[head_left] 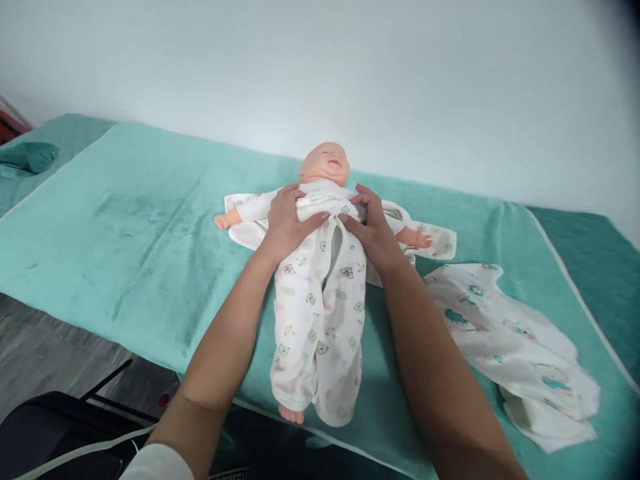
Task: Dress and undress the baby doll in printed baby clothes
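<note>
A baby doll (325, 164) lies face up, arms spread. Printed white baby pants (320, 300) cover its legs, with a split at the crotch. Toes (291, 414) poke from the left cuff in view; the other foot is hidden. My left hand (293, 223) grips the waist of the pants on one side, thumb in front. On the opposite side my right hand (371, 225) holds the same waist, fingers curled over the edge. Both thumbs point toward the middle. Under the doll's back and arms lies a spread printed baby top (440, 242).
A white printed cloth (515, 340) lies crumpled to the right on the teal bed cover (125, 240). Behind the bed is a pale wall (320, 73). A black chair (60, 433) and a pale cable (95, 448) are at lower left.
</note>
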A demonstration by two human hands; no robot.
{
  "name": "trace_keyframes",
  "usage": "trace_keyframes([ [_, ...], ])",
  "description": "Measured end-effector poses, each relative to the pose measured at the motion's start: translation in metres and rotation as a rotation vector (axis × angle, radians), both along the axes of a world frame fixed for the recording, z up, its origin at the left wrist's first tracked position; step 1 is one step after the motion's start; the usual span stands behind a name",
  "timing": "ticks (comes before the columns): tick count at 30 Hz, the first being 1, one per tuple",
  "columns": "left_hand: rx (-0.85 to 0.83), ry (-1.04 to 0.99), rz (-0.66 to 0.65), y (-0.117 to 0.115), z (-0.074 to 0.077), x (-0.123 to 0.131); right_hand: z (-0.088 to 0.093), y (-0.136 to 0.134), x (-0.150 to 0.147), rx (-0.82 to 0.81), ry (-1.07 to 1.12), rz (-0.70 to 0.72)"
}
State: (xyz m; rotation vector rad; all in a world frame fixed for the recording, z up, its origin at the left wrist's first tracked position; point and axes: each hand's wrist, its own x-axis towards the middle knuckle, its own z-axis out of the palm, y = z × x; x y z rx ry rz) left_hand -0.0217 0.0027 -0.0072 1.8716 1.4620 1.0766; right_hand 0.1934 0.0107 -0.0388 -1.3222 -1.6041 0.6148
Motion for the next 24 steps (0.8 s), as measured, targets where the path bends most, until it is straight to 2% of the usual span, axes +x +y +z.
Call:
trace_keyframes([
  [4,0.088,0.044,-0.006,-0.004,-0.003,0.003,0.004,-0.003,0.000,-0.048,0.024,0.060],
  [7,0.179,0.102,0.000,-0.008,-0.002,0.004,0.006,-0.012,-0.003,0.061,-0.012,-0.028],
  [11,0.263,0.241,0.107,-0.017,-0.002,0.004,0.007,-0.025,-0.009,0.254,-0.054,-0.161],
  [15,0.258,0.386,0.197,-0.025,-0.013,-0.004,0.005,-0.033,-0.009,0.331,-0.163,-0.166],
  [19,0.211,0.401,0.233,-0.034,-0.028,-0.018,0.002,-0.040,0.002,0.280,-0.229,-0.152],
  [24,0.096,0.301,0.282,-0.054,-0.034,-0.035,-0.004,-0.055,0.015,0.052,-0.213,-0.092],
])
